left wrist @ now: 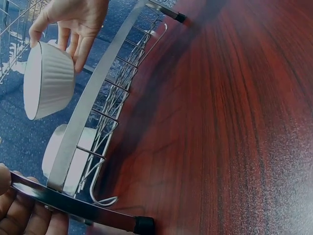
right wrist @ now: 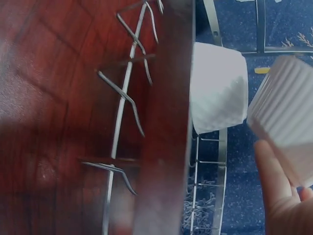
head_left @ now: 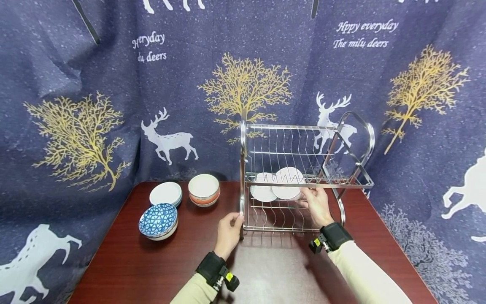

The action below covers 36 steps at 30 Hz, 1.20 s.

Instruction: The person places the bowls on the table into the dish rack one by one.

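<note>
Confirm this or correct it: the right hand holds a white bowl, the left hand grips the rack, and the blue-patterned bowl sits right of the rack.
Not right: the blue-patterned bowl sits left of the rack, as the head view shows. The rest stands: the right hand holds a white bowl and the left hand grips the rack.

Cream sleeves (head_left: pixel 366 264) meet black wristbands (head_left: pixel 336 236) bearing small black cameras (head_left: pixel 233 284) with yellow patches (head_left: pixel 229 276).

The blue cloth (head_left: pixel 265 33) at the back has white words (head_left: pixel 367 26) near its upper right: "Hppy everyday" (spelled just like that) and, under it, "The milu deers". Farther left, a fold hides some letters, leaving "eryday" and "deers" to read.
</note>
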Each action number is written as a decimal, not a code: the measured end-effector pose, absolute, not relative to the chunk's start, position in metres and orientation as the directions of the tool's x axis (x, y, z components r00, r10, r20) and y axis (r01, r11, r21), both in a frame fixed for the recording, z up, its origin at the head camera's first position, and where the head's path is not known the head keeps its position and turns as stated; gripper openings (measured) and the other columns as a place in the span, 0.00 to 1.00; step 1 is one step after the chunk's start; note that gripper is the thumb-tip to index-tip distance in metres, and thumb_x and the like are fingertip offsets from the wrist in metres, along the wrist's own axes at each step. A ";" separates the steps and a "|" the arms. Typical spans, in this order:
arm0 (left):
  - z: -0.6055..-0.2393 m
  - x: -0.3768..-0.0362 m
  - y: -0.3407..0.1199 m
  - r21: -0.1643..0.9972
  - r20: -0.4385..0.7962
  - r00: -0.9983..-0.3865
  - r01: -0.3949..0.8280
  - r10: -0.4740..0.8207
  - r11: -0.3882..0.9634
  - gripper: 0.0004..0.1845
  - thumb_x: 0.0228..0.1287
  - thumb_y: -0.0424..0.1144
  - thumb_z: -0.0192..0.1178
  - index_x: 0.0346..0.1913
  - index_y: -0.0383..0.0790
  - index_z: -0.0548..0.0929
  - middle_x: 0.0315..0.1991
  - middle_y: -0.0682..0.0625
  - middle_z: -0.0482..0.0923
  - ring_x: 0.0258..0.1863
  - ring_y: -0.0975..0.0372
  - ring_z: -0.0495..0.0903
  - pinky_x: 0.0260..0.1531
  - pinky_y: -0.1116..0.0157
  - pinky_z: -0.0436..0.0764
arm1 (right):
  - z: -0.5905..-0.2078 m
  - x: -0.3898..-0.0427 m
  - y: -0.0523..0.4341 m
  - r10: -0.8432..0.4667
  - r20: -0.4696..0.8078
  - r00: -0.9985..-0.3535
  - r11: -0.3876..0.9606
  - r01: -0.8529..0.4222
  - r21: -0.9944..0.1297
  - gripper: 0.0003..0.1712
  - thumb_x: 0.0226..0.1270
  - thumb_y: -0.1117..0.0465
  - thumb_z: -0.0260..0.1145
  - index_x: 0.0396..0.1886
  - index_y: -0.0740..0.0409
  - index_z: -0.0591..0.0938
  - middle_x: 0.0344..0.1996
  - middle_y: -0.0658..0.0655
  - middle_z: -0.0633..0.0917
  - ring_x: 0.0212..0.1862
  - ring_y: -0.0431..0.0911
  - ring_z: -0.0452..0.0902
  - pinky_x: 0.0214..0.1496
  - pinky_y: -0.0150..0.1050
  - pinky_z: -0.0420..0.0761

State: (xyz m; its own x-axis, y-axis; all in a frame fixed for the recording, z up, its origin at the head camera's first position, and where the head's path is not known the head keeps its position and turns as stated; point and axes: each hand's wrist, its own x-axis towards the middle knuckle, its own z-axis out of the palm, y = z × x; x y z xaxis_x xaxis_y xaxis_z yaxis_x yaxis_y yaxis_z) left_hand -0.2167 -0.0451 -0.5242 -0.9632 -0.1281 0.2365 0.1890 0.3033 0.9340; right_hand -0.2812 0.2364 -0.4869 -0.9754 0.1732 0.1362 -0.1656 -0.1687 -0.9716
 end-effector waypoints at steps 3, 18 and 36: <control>-0.524 -0.217 -0.045 0.933 0.236 -0.964 0.189 -0.126 0.305 0.05 0.65 0.35 0.61 0.37 0.37 0.85 0.30 0.47 0.83 0.30 0.61 0.80 0.34 0.66 0.78 | -0.473 -0.277 0.232 0.227 0.108 -0.968 -0.066 -0.126 -0.990 0.23 0.66 0.58 0.65 0.53 0.67 0.69 0.32 0.57 0.82 0.31 0.43 0.82 0.44 0.53 0.81; -0.527 -0.218 -0.047 0.918 0.280 -0.953 0.230 -0.116 0.322 0.04 0.64 0.34 0.61 0.36 0.37 0.85 0.29 0.50 0.83 0.30 0.60 0.81 0.34 0.66 0.79 | -0.474 -0.293 0.237 0.333 0.393 -0.857 0.610 -0.122 -0.783 0.27 0.54 0.49 0.73 0.47 0.61 0.76 0.35 0.59 0.80 0.37 0.51 0.74 0.43 0.43 0.70; -0.526 -0.217 -0.047 0.920 0.279 -0.953 0.229 -0.119 0.318 0.03 0.64 0.33 0.62 0.35 0.37 0.85 0.28 0.50 0.83 0.29 0.61 0.81 0.34 0.67 0.78 | -0.480 -0.308 0.236 0.138 0.566 -0.813 0.785 -0.259 -0.563 0.34 0.48 0.60 0.75 0.55 0.70 0.73 0.48 0.69 0.75 0.50 0.62 0.71 0.55 0.54 0.70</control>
State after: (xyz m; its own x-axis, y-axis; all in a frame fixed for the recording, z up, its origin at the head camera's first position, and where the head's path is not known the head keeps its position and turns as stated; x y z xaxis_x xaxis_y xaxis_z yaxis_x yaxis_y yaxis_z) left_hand -0.2170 -0.0466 -0.5261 -0.9530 -0.1187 0.2786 0.2292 0.3185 0.9198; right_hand -0.3080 0.2357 -0.4805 -0.8125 0.1382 0.5663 -0.2587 0.7851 -0.5628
